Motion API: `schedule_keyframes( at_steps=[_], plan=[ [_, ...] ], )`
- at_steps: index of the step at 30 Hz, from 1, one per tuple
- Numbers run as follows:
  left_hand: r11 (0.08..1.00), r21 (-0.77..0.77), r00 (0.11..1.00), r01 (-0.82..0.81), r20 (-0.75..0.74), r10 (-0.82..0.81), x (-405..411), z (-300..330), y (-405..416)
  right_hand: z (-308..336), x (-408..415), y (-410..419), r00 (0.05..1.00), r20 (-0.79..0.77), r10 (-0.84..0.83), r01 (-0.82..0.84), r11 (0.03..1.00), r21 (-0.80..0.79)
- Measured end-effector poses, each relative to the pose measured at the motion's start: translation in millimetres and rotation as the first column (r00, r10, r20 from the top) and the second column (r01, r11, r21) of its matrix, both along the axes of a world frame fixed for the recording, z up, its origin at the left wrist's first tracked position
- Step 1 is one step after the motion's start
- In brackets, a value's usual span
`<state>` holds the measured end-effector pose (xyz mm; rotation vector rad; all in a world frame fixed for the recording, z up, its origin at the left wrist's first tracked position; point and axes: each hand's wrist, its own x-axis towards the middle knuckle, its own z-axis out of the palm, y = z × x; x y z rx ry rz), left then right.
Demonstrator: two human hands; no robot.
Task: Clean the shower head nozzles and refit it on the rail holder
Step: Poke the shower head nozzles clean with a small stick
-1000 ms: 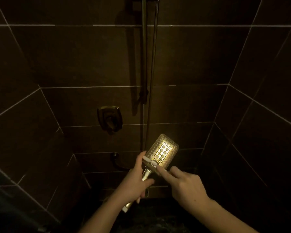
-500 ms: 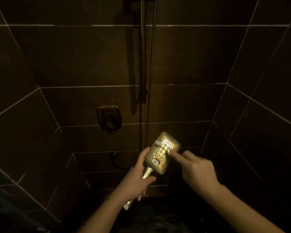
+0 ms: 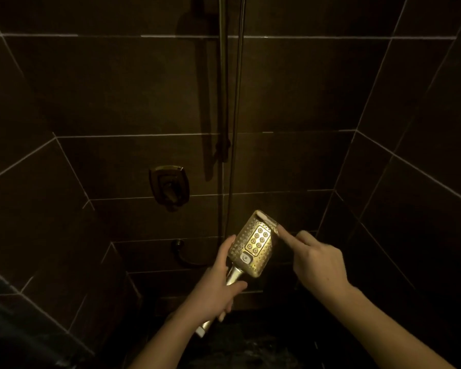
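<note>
Holding: I have the left hand (image 3: 218,286) wrapped round the handle of the handheld shower head (image 3: 253,243), thumb up along the head's left edge.
Long axis: handle low and toward me, nozzle face up and away, tilted to the right.
Right grip: the right hand (image 3: 317,262) has its index finger stretched out, the others curled in, clasping nothing; the fingertip (image 3: 279,229) touches the head's upper right edge.
Where the head lies: just left of the right grip, directly above the left grip.
Nearer hand: the left carries it; the right only rubs.
Step, as I judge it: nozzle cleaning, refit not yet done.
Slide rail (image 3: 222,75): well above both grips, on the dark tiled wall (image 3: 117,89); its holder is out of view.
Hose (image 3: 237,102): hangs beside the rail.
</note>
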<state>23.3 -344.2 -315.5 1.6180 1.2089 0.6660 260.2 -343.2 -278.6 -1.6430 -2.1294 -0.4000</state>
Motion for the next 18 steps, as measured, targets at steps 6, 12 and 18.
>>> schedule_keyframes(
  at_steps=[6, 12, 18],
  plan=[
    [1.000, -0.020, 1.000, -0.005, 0.005, 0.006, 0.6, -4.1, 1.1, -24.0, -20.4, -28.6, 0.965, 0.080, 0.252, -0.243, 0.965, -0.101],
    [0.999, -0.029, 1.000, 0.029, -0.006, -0.029, -1.7, -1.3, 1.7, 0.6, 3.3, -3.9, 0.998, 0.011, 0.063, -0.063, 0.997, -0.032],
    [0.955, -0.100, 0.950, 0.279, -0.118, -0.290, -21.1, 26.1, 13.2, -0.7, 9.3, -27.3, 0.880, 0.189, 0.435, -0.403, 0.896, -0.188]
  ],
)
